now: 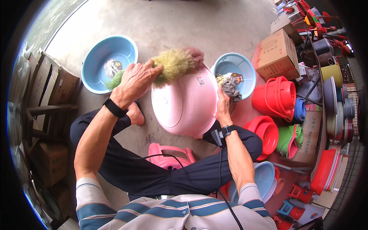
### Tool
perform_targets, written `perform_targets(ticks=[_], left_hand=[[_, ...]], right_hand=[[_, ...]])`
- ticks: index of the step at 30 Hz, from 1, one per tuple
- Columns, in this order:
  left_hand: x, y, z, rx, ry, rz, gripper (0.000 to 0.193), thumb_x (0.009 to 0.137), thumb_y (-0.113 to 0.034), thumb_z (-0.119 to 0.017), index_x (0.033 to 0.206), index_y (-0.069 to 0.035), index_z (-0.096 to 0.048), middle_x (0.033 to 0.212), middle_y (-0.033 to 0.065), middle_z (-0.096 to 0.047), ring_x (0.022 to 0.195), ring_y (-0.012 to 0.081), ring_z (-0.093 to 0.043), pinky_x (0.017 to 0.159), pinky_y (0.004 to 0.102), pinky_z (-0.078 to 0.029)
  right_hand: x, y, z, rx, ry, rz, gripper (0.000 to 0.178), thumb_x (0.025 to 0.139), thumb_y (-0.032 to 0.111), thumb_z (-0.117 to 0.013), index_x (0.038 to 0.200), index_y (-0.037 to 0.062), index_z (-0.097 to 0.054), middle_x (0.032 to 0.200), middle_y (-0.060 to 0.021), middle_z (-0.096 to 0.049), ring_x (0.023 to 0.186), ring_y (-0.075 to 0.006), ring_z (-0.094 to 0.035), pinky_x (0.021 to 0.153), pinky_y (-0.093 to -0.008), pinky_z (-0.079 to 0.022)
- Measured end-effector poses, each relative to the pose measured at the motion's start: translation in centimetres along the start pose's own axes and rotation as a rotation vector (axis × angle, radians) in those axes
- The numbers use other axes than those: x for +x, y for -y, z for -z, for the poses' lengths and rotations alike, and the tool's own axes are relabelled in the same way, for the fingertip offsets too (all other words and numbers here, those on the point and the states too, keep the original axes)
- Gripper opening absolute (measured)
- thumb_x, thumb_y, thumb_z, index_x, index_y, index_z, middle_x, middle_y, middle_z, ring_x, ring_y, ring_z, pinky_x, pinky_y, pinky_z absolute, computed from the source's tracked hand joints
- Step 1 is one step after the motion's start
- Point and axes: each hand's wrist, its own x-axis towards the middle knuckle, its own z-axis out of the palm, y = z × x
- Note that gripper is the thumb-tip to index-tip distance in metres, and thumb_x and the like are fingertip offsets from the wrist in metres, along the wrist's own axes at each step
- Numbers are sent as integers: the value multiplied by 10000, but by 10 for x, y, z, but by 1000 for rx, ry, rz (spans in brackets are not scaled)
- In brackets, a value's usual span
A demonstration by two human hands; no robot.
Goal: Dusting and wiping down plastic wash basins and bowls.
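Note:
My left hand (138,81) is closed around a fluffy duster (174,66), green, yellow and dusky pink. Its yellow part lies against the upper edge of a pink plastic colander (180,103). The colander is tilted, its perforated outside facing up, between my knees. On its right rim rests my right hand (223,103), fingers closed along the edge. A crumpled grey and yellow cloth (229,85) shows at those fingertips, in front of a light blue basin (226,61); whether I hold it too, I cannot tell.
A larger blue basin (92,57) with a crumpled clear wrapper (113,68) stands at left. Under me is a pink stool (168,157). On the right are a red bucket (273,97), red basins (264,134) and a cardboard box (276,55). A black cable (220,172) hangs by my right wrist.

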Motion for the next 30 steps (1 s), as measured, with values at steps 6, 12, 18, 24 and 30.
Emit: perform_targets(ticks=[6,12,18,24,30], left_hand=[[-17,-27,17,40,-65,-254,439,781,-52,-632,1212,-124,-588,916,71,-552,768,251,-644,608,380,-501],[-26,-37,23,-35,-23,-340,402,776,-44,-620,1172,-119,-619,884,71,-566,783,245,-668,603,386,-499],[-4,1,21,-145,-13,-162,401,750,12,-624,1124,-121,-673,926,75,-602,796,333,-628,664,453,-472],[1,48,-9,-155,-52,-100,294,692,31,-618,974,-45,-651,945,107,-623,836,362,-624,695,466,-471],[-16,71,-38,-125,5,119,360,757,10,-583,1100,-65,-663,969,160,-655,941,369,-641,786,473,-493]], right_hand=[[6,-16,7,-166,-93,3,574,1032,465,-443,1327,-14,-555,1217,-90,-633,1079,-190,-602,928,-341,-480],[1,-34,17,-4,-177,-53,443,1017,410,-476,1208,37,-623,1193,-72,-631,1060,-168,-591,915,-331,-472],[-3,-1,4,-72,7,-108,502,1015,443,-501,1212,-4,-621,1155,-82,-649,1037,-156,-597,895,-320,-491],[-1,-5,4,-41,-16,-45,521,1048,378,-448,1306,-60,-562,1220,-130,-651,1075,-185,-626,914,-319,-505],[-3,-2,6,17,-12,-73,503,1054,356,-431,1309,-57,-561,1217,-134,-654,1067,-196,-640,917,-318,-519]])
